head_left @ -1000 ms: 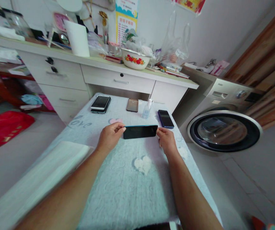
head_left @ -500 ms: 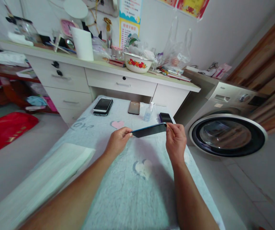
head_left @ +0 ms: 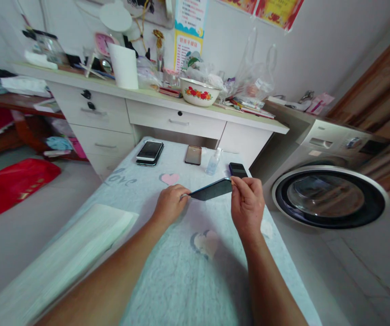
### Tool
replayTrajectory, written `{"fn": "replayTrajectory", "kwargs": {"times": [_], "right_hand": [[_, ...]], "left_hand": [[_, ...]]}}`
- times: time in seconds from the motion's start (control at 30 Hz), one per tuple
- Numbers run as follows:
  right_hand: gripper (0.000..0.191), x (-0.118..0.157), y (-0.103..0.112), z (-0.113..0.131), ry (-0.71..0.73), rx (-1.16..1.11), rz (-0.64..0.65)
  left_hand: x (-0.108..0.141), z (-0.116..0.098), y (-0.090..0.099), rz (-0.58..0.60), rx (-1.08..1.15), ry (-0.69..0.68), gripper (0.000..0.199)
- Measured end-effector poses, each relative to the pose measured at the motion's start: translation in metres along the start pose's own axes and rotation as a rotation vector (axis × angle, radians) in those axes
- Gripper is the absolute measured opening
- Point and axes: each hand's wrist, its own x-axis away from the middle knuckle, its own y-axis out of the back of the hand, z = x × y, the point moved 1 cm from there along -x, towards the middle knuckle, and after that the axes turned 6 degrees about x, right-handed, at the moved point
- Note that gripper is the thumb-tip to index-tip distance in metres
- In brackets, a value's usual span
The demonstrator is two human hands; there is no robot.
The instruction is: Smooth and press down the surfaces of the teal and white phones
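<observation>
Between my two hands a dark, flat phone is held tilted above the cloth-covered table. My left hand is closed on its left end, with a thin pale edge showing at the fingertips. At the other end, my right hand pinches the upper corner between thumb and fingers. Beyond the hands lie a purple-edged dark phone, a clear spray bottle standing upright, a brownish translucent phone case, and a small stack of phones.
A folded pale cloth lies along the table's left side. White drawers stand behind, their top holding a flowered enamel bowl and a paper roll. At the right is a washing machine; a red bag lies on the floor.
The phone has tilted and turned a little in my hands, its right end now lower. My left-hand fingers have curled further round its left end. The camera view has shifted slightly.
</observation>
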Motion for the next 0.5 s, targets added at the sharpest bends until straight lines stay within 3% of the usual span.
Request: {"fn": "replayTrajectory", "kwargs": {"times": [0.33,0.5], "right_hand": [[0.028,0.003,-0.007,0.024,0.115,-0.040,0.057],[0.030,0.007,-0.011,0.029,0.146,-0.072,0.090]], "left_hand": [[0.005,-0.003,0.007,0.088,-0.186,0.032,0.020],[0.007,-0.021,0.016,0.014,-0.078,-0.062,0.040]]}}
